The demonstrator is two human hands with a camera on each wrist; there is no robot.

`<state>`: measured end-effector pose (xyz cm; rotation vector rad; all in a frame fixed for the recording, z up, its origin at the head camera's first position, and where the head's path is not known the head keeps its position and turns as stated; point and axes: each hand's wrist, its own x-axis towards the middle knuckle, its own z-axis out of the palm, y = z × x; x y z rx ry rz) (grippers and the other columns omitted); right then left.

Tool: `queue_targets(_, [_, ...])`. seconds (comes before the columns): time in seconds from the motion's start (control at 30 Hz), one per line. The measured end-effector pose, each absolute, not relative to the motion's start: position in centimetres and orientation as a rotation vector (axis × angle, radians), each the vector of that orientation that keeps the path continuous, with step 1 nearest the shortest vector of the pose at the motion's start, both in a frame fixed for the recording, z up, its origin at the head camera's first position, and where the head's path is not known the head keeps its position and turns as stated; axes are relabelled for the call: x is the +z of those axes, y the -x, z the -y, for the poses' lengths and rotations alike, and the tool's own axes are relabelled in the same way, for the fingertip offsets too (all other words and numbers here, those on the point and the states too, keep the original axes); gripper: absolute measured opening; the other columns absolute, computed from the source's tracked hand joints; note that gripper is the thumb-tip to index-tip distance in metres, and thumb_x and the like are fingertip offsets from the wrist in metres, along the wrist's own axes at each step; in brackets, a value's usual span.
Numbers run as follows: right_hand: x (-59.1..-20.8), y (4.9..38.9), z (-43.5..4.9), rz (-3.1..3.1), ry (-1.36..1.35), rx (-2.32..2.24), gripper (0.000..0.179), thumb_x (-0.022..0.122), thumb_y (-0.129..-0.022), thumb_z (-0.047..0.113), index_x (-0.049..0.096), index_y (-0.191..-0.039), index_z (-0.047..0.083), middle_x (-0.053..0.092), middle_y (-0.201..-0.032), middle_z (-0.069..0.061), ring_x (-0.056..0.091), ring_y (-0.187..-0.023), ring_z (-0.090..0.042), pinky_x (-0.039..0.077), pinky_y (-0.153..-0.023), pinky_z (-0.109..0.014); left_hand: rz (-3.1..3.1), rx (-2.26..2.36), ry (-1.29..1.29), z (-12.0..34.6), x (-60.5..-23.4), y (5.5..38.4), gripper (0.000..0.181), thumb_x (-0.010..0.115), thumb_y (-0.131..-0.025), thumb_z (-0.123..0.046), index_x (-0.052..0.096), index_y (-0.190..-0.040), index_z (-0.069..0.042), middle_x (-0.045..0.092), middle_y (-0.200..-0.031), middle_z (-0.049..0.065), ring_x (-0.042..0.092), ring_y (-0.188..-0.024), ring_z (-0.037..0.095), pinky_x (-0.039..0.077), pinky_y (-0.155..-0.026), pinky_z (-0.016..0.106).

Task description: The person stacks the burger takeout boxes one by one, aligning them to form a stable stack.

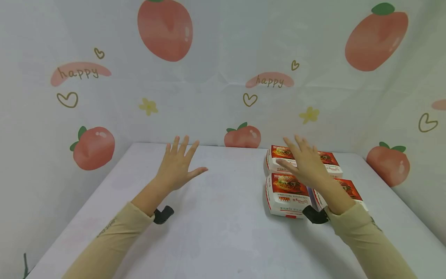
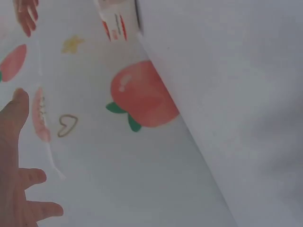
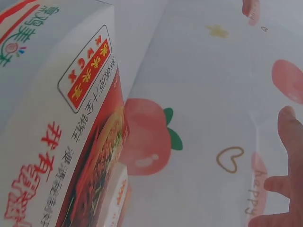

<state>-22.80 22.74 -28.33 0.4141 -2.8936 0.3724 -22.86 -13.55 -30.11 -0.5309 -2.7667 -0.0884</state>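
My left hand is raised over the left half of the table, fingers spread and straight, holding nothing. On the right, my right hand has its fingers spread too, and it overlaps several burger boxes in the head view. These are white cardboard boxes with red printed tops showing a burger. The front left burger box shows most fully; a back left one, a back right one and a front right one are partly covered by my right hand and forearm. A burger box looms large in the right wrist view.
The boxes stand in two rows on the white table, toward its back right. Behind the table hangs a pale cloth printed with peaches, hearts and the word "happy". A dark wrist mount sticks out from each cuff.
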Motion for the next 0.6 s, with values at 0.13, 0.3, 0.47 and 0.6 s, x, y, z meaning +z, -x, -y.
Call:
queue_targets(0.13, [-28.3, 22.1, -23.4, 2.867, -0.424, 0.423, 0.076, 0.050, -0.091, 0.052, 0.019, -0.149, 0.014, 0.015, -0.153, -0.026, 0.011, -0.140, -0.049, 0.008, -0.111, -0.068, 2.764, -0.174, 0.578, 12.7, -29.8, 22.3, 0.082, 0.050, -0.087, -0.059, 0.024, -0.148, -0.011, 0.022, -0.153, 0.022, 0.015, -0.141, 0.046, 0.019, -0.114, 0.061])
queue_targets(0.3, [-28.7, 21.2, -24.3, 2.858, -0.394, 0.468, 0.074, 0.047, -0.093, 0.051, 0.020, -0.149, 0.011, 0.019, -0.151, -0.027, 0.018, -0.137, -0.050, 0.015, -0.108, -0.070, 2.781, -0.299, 0.640, 11.4, -29.9, 21.8, 0.080, 0.051, -0.088, -0.057, 0.026, -0.147, -0.009, 0.024, -0.153, 0.021, 0.016, -0.142, 0.044, 0.018, -0.114, 0.060])
queue_targets(0.47, [-29.1, 20.4, -25.3, 2.851, -0.336, 0.479, 0.072, 0.048, -0.093, 0.051, 0.024, -0.147, 0.010, 0.023, -0.149, -0.028, 0.024, -0.133, -0.053, 0.023, -0.101, -0.073, 2.815, -0.379, 0.712, 10.0, -30.7, 21.5, 0.079, 0.051, -0.088, -0.057, 0.029, -0.146, -0.009, 0.027, -0.151, 0.021, 0.020, -0.141, 0.044, 0.020, -0.115, 0.058])
queue_targets(0.6, [-29.6, 19.9, -25.9, 2.865, -0.307, 0.483, 0.072, 0.046, -0.093, 0.052, 0.025, -0.146, 0.008, 0.023, -0.149, -0.027, 0.026, -0.131, -0.052, 0.026, -0.098, -0.074, 2.875, -0.413, 0.759, 8.9, -31.5, 21.5, 0.079, 0.050, -0.088, -0.058, 0.028, -0.147, -0.010, 0.027, -0.152, 0.019, 0.019, -0.142, 0.042, 0.020, -0.116, 0.054])
